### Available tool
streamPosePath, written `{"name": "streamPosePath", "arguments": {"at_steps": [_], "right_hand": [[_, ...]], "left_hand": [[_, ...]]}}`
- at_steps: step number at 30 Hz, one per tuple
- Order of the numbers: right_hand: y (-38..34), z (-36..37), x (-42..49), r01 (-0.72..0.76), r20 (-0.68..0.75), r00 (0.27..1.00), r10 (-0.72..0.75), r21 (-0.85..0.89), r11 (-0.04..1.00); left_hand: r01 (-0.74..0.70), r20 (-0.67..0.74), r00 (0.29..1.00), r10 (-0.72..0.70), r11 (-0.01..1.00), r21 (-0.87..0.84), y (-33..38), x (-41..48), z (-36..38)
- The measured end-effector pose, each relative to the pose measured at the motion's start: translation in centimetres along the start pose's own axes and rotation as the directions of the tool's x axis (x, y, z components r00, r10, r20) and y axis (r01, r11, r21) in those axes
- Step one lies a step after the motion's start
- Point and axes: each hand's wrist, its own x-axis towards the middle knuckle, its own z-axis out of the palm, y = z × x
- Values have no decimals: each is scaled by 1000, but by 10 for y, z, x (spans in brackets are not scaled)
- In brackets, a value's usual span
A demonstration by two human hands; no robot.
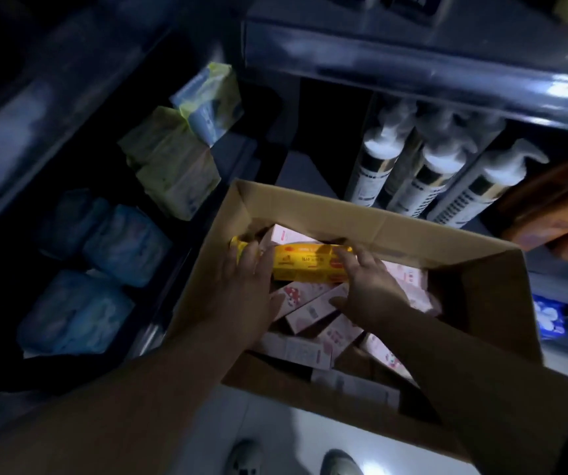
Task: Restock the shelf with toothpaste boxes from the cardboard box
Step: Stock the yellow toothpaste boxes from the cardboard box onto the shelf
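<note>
An open cardboard box stands on the floor in front of the shelves. Inside lie several pink toothpaste boxes in a loose heap. On top of them, near the box's far wall, is a yellow toothpaste box. My left hand grips its left end, fingers curled over it. My right hand holds its right end, thumb low near the pink boxes. Both forearms reach down into the box.
The dark shelf rises behind the box. White pump bottles stand on its lower right level. Green and blue soft packs and blue packs fill the left shelf. Orange packs sit far right. My shoes show on the pale floor.
</note>
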Motion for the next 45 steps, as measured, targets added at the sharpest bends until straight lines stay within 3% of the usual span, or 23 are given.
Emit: {"name": "streamPosePath", "arguments": {"at_steps": [8,16,25,30,35,42,45], "right_hand": [[4,26,27,36,-140,989,-43,-51,998],[9,26,20,67,-127,990,-64,24,997],[2,17,17,64,-148,988,-54,65,996],[-1,19,14,56,-148,988,-41,99,993],[2,18,2,56,-129,991,-42,106,993],[4,2,-18,23,-100,995,-15,74,997],[1,-11,-36,18,-122,993,-6,98,995]], "left_hand": [[86,99,991,-89,996,29,-7,11,23],[180,220,962,-164,982,-57,5,17,26],[198,56,980,-192,972,-127,7,12,24],[289,171,949,-267,950,-120,7,9,22],[231,173,960,-221,972,-44,-1,6,23],[180,-18,983,-184,976,-121,-1,-4,11],[164,-78,979,-189,954,-251,2,-17,-9]]}}
